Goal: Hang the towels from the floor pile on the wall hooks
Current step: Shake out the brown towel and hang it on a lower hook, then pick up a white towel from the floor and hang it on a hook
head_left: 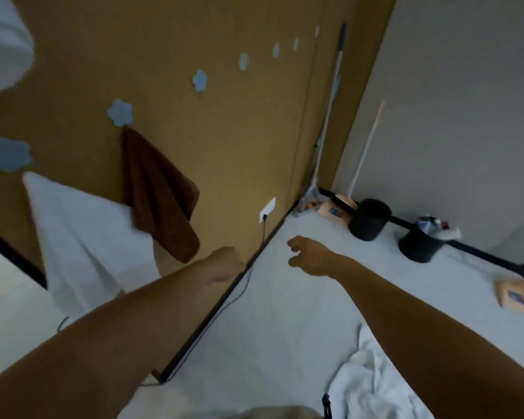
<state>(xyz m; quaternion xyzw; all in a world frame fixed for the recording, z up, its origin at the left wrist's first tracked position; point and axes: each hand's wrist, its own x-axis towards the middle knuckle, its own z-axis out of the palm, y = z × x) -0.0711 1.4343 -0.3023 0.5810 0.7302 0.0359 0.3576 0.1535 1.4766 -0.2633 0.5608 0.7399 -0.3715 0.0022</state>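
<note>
Our right hand is loose & empty; left hand is turned away, can't tell. Brown towel & white towel are hung; floor pile, apart from floor's wall edge, prob. needs free hook.

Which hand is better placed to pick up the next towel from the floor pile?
The right hand. The white towel pile lies on the right side, under the right forearm, and this hand holds nothing. The left hand is by the wall, farther from the pile.
</note>
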